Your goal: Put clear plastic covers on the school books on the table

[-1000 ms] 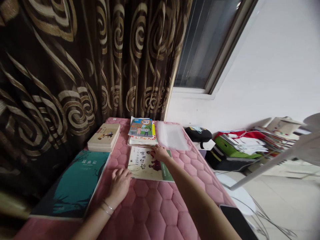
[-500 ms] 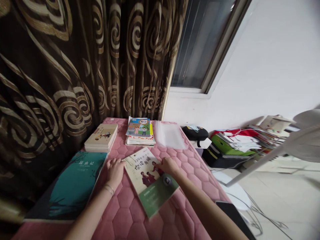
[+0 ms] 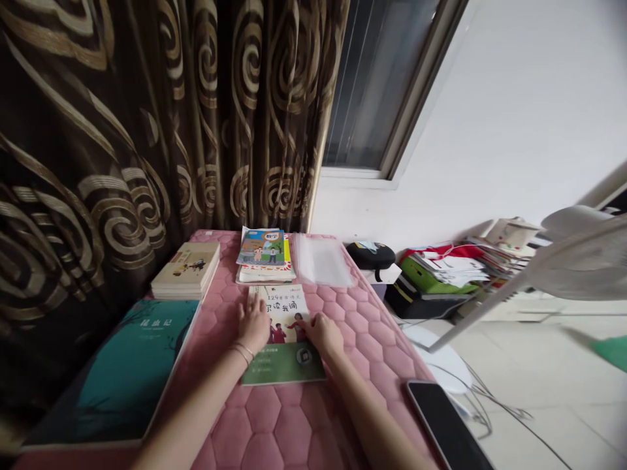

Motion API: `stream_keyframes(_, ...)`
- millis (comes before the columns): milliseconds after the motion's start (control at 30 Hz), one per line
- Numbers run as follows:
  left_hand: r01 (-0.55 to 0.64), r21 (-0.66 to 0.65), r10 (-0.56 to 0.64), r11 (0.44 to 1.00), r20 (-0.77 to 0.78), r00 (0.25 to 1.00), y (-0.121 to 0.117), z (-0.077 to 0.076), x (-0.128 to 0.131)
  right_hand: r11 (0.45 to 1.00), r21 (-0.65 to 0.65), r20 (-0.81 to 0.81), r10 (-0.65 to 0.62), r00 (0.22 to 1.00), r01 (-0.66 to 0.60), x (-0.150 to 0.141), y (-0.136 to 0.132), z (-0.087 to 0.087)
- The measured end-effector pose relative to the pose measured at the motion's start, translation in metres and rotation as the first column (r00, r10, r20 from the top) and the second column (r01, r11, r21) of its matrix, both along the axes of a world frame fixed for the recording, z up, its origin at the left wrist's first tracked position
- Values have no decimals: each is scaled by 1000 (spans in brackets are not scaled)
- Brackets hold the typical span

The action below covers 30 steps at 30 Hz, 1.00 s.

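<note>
A thin book with a cream and green cover [image 3: 287, 307] lies upright in front of me on the pink quilted table cover [image 3: 294, 424]. My left hand [image 3: 253, 324] rests flat on the book's left side, fingers stretched out. My right hand [image 3: 323, 333] lies on its right half, fingers loosely spread on the cover. Neither hand grips anything.
A large teal book [image 3: 122, 372] lies at the left. A stack of tan books [image 3: 186, 271] and a pile of colourful textbooks [image 3: 262, 254] sit further back, beside clear plastic sleeves [image 3: 323, 261]. A dark phone [image 3: 448, 427] lies at the table's right edge. Curtain behind, clutter on the floor right.
The book has been turned from lying sideways, through a slant, to upright facing me. Both hands moved with it and now rest on its cover.
</note>
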<state>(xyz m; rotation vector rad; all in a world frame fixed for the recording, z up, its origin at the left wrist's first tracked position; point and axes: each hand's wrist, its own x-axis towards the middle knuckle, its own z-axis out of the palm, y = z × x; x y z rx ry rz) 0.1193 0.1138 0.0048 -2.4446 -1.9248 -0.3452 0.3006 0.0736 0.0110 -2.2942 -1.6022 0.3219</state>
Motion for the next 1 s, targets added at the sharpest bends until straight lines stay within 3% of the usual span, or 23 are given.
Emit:
stream_keyframes(67,115,26,-115,993,-2,993,-16,-11,5,995,80,145,55,988,-67,-10,-1,1)
stream_keyframes(133,155,34,-156,987,5,988,-25,-17,9,962,145,240,193,951,-232,-22,-1,-2)
stream_keyframes(233,150,15,-150,989,9,989,-29,-17,9,877,96,215,443,870,-470,-37,0,-11)
stream_keyframes(300,165,13,-165,986,9,986,-27,-16,6,859,46,180,495,850,-510,-39,1,-18)
stream_keyframes(400,152,26,-153,988,15,988,-25,-18,-5,878,16,163,470,867,-479,-29,0,-23)
stream_keyframes(500,59,42,-59,997,13,998,-26,-22,-23,913,7,153,403,903,-408,-18,-3,-25)
stream_keyframes(667,-111,48,107,993,75,991,-34,-14,-36,965,109,179,219,959,-240,-17,-9,-23)
stream_keyframes(833,-144,-211,213,967,358,909,-16,6,-27,989,113,117,81,990,-94,-22,-4,-10)
stream_keyframes(1000,-132,-392,322,911,471,821,14,10,-38,999,23,-136,39,990,-36,-9,7,-1)
